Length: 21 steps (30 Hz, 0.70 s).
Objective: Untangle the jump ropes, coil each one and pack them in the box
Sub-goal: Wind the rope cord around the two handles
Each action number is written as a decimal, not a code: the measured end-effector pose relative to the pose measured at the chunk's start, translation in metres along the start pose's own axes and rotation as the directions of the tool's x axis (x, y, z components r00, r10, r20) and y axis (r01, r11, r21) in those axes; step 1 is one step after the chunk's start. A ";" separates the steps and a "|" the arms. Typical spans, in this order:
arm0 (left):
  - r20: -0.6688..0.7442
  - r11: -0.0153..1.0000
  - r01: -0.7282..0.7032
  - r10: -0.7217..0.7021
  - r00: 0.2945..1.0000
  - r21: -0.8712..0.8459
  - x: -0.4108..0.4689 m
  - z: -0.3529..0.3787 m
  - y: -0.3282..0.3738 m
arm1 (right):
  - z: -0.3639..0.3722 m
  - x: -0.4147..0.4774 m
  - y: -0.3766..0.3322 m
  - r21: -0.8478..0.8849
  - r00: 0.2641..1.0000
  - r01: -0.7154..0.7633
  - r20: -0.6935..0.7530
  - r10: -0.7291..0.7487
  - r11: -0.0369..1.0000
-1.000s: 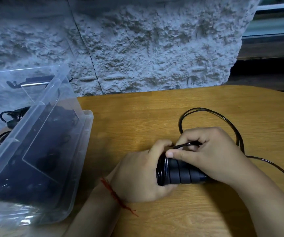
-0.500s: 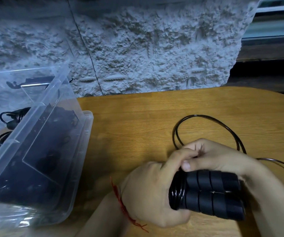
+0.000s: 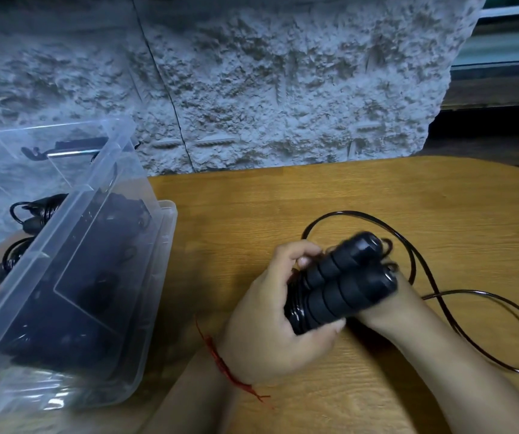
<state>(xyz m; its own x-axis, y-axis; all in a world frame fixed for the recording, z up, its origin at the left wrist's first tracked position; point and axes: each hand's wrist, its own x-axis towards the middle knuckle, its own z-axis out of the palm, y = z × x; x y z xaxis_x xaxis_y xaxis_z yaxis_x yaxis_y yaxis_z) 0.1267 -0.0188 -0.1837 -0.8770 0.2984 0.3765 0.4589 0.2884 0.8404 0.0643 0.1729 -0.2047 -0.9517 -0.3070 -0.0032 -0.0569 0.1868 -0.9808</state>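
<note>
Gripping two black foam jump-rope handles (image 3: 342,286), the left hand (image 3: 270,324) curls round their wound end; the right hand (image 3: 406,297) sits mostly hidden, grasp unclear. Slack thin black cord (image 3: 345,212) may snag, loosening wraps.

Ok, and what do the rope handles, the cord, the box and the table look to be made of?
Handles: matte black with ribbed rings, likely foam or soft rubber. Cord: thin and glossy black, catching highlights, probably plastic-coated. Box: clear, slightly cloudy plastic; dark contents show through. Table: wood or wood-look laminate, with grain lines and a low sheen.
</note>
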 end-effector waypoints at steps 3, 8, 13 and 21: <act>-0.204 0.994 0.064 -0.081 0.976 -0.092 0.010 0.001 -0.007 | 0.004 -0.005 -0.015 -0.078 0.997 0.047 0.069 -0.042 0.996; -0.342 0.908 0.117 -0.268 0.900 -0.403 0.015 -0.028 -0.017 | -0.012 -0.015 -0.041 -0.265 0.996 0.010 0.090 0.014 0.964; -0.398 0.867 0.206 -0.404 0.824 -0.455 0.020 -0.050 -0.039 | -0.021 -0.019 -0.047 -0.411 0.991 0.134 0.035 -0.131 0.902; -0.347 0.956 0.254 -0.291 0.892 -0.150 0.022 -0.044 -0.039 | -0.010 -0.029 -0.059 -0.469 0.947 0.271 -0.027 -0.320 0.841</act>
<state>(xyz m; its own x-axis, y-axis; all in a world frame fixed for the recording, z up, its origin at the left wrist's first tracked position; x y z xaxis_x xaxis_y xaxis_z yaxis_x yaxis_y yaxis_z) 0.0833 -0.0631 -0.1912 -0.9649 -0.1336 0.2262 0.1946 0.2148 0.9571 0.0924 0.1801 -0.1453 -0.8910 -0.3255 0.3164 -0.4473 0.5111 -0.7339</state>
